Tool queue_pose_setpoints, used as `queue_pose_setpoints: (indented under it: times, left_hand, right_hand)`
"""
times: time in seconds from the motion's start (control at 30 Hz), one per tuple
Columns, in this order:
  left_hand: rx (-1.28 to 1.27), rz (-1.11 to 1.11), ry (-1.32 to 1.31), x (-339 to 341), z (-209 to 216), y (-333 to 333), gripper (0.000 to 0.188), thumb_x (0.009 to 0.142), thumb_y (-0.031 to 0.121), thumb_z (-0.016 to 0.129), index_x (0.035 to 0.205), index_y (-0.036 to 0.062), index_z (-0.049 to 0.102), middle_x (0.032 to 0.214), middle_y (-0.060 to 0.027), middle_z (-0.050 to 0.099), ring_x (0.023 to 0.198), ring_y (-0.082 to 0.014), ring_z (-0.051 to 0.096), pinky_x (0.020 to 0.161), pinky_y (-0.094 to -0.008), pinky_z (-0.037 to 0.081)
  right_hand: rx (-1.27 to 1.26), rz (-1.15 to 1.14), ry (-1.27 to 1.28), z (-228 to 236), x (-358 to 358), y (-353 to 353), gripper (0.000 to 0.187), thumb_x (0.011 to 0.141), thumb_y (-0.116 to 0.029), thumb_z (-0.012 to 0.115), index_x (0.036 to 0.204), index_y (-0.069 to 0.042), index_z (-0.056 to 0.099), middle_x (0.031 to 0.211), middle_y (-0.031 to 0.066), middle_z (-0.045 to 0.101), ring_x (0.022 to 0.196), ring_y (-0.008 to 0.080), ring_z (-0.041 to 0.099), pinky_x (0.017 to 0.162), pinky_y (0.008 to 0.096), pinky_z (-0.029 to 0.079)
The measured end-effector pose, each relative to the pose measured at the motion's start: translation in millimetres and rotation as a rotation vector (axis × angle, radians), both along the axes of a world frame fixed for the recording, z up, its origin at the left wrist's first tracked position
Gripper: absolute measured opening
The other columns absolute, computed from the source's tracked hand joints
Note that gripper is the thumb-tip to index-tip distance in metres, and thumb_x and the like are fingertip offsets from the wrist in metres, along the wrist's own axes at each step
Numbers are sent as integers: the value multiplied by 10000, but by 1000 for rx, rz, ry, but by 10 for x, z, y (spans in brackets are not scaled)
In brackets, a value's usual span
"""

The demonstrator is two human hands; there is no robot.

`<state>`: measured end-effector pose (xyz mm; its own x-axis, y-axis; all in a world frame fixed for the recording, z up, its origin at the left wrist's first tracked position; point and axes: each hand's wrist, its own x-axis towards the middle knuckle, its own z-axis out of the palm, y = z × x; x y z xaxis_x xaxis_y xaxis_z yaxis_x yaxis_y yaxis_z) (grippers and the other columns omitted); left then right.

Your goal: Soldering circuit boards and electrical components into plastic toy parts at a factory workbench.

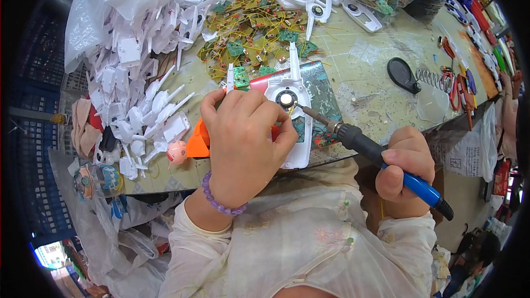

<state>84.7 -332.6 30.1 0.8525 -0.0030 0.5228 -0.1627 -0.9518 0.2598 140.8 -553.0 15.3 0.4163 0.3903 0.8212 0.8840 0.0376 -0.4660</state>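
Observation:
My right hand [407,165] grips a soldering iron [361,143] by its blue and black handle. The iron's tip points left, close to the round speaker [286,99] set in a white plastic shell [298,152]. The shell lies on a dark green and red flat board [327,96] near the table edge. My left hand [245,135], with a purple bead bracelet, is bent over the shell's left side, thumb and fingers drawn together. What they pinch is hidden. A thin yellow wire [291,111] shows beside the speaker. An orange object [199,142] lies partly under my left hand.
A heap of circuit boards with yellow wires [251,30] lies beyond the shell. White plastic shells [127,66] pile up at left, partly under a clear bag [118,0]. A metal coil iron stand [433,79] and scissors [455,91] lie at right. A pink ball-shaped item [176,153] sits near the edge.

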Motion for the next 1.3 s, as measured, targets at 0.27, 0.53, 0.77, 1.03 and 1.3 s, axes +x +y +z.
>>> queue_pose_setpoints:
  times: [0.27, 0.53, 0.77, 1.03, 1.3]
  left_hand:
    - [1, -1, 4, 2, -4, 2, 134, 650, 83, 680, 626, 103, 549, 682, -22, 490, 702, -217, 508, 824, -431, 343]
    - [-3, 0, 10, 1, -6, 8, 131, 652, 87, 683, 631, 104, 554, 681, -20, 493, 701, -217, 508, 817, -430, 343]
    - [-12, 4, 14, 1, -8, 10, 131, 652, 85, 686, 633, 106, 558, 682, -18, 495, 706, -217, 509, 825, -432, 343]
    - [-27, 10, 17, 3, -28, -5, 134, 648, 90, 691, 630, 108, 559, 685, -22, 497, 718, -217, 513, 834, -433, 341]
    - [-40, 22, 22, -24, -30, 9, 128, 651, 92, 691, 636, 107, 564, 694, -18, 510, 729, -216, 519, 848, -430, 337]
  right_hand:
    - [-6, -10, 3, 4, 13, 12, 205, 784, -144, 697, 914, -48, 570, 646, 34, 542, 482, 177, 479, 441, 289, 382]
    - [-35, -2, 13, 42, 10, 6, 209, 790, -165, 700, 909, -52, 571, 647, 35, 543, 486, 180, 486, 443, 291, 386]
    - [-61, 22, 6, 121, 6, 27, 201, 774, -149, 705, 878, -30, 581, 629, 33, 542, 467, 174, 476, 425, 289, 374]
    - [-131, 54, -111, 303, 60, 106, 188, 741, -99, 702, 856, -2, 590, 606, 37, 530, 432, 170, 457, 385, 279, 339]
    - [42, -57, -11, 78, -36, -102, 218, 802, -213, 698, 897, -40, 604, 648, 40, 547, 514, 173, 479, 459, 294, 376]
